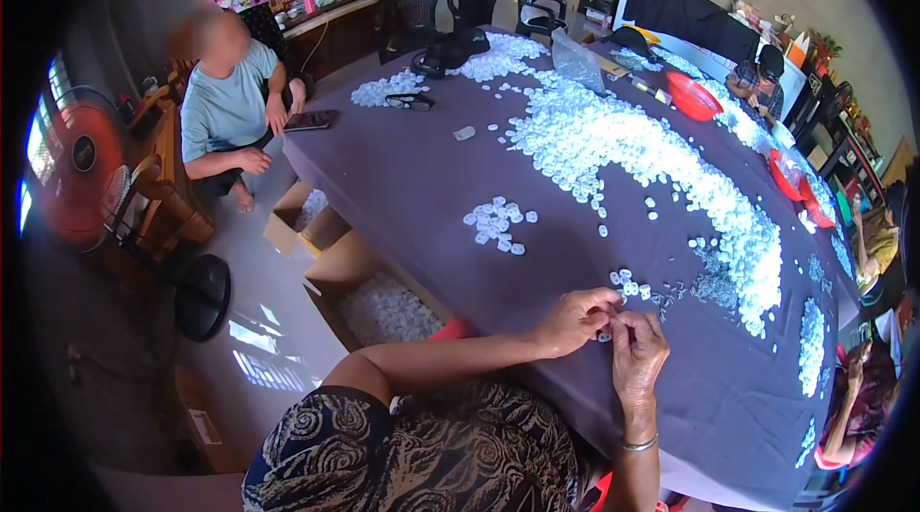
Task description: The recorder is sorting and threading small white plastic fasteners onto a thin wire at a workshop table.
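Over the near edge of the cloth-covered table (402,186), my left hand (575,322) and my right hand (639,359) meet fingertip to fingertip. Both are closed in a pinch; whatever sits between the fingers is too small and covered to make out. Just beyond them lies a little cluster of small white plastic pieces (629,284). To the right of that, thin grey pins or screws (714,284) are scattered beside a long heap of white pieces (613,143). A separate small pile of white pieces (496,225) rests farther left.
A cardboard box (331,306) holding white pieces stands left of the table, with another box (287,229) behind it. Red bowls (692,96) are on the far side. A person in light blue (228,100) sits at the left; others work along the right. A fan (86,158) stands left.
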Tool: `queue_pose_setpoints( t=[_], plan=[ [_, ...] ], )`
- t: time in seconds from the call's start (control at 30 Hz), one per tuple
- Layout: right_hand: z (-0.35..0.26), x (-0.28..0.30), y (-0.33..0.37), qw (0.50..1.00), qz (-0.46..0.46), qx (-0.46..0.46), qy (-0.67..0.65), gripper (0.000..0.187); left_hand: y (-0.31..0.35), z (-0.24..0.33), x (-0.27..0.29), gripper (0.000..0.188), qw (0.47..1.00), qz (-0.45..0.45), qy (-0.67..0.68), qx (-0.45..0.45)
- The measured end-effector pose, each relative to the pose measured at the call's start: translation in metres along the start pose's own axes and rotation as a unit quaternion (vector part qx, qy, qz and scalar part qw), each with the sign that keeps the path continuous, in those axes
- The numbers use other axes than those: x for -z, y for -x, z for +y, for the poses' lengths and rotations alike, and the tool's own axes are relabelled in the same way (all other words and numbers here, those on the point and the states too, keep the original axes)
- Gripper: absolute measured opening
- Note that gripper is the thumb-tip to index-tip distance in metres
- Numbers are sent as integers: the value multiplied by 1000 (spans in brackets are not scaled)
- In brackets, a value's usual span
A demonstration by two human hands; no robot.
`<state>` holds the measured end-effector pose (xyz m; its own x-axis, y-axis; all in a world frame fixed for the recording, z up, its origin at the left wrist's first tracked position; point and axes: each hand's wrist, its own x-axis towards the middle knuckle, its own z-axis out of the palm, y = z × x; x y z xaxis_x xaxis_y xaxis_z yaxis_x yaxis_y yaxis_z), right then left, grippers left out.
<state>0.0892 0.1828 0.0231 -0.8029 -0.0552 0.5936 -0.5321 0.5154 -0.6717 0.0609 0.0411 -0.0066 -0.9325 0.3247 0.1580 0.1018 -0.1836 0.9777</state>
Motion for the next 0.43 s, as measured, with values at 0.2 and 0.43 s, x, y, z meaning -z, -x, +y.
queue_pose_setpoints(
  t=[0.2, 0.43],
  plan=[
    [1, 11, -5, 1000, -9, 0, 27, 7, 3, 13, 0, 34, 979, -15, -189, -79],
    [5, 18, -4, 988, -100, -118, -10, 6, 3, 13, 1, 41, 959, -41, -257, -108]
  ],
)
